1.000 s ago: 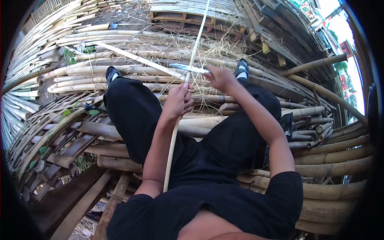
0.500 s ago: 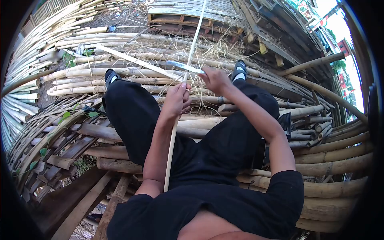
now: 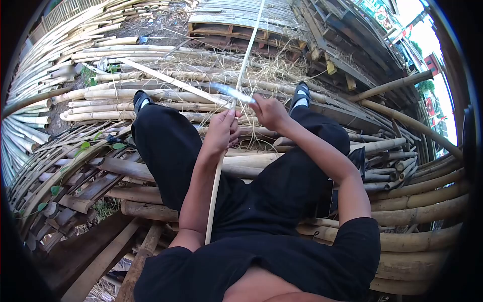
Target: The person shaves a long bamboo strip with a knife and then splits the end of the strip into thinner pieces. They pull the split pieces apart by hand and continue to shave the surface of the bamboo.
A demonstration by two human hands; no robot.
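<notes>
My left hand (image 3: 220, 130) is closed around a long, thin bamboo strip (image 3: 214, 194), which runs from my lap up past the hand and away toward the pallet. In my right hand (image 3: 269, 112) is a knife (image 3: 232, 91), its bright blade pointing left and blurred by motion. The blade crosses the strip just above my left fingertips. A second, flatter bamboo strip (image 3: 173, 82) slants in from the upper left, its near end close to the blade and my left thumb.
Bamboo poles (image 3: 103, 94) lie across the ground beneath my legs. Pale shavings (image 3: 274, 70) are scattered beyond my feet, before a wooden pallet (image 3: 229, 33). Stacked boards (image 3: 347, 48) stand at upper right; split bamboo (image 3: 90, 186) is piled at left.
The view has shifted slightly, so the scene sits a little lower. Both hands keep nearly the same places, with the knife still across the strip.
</notes>
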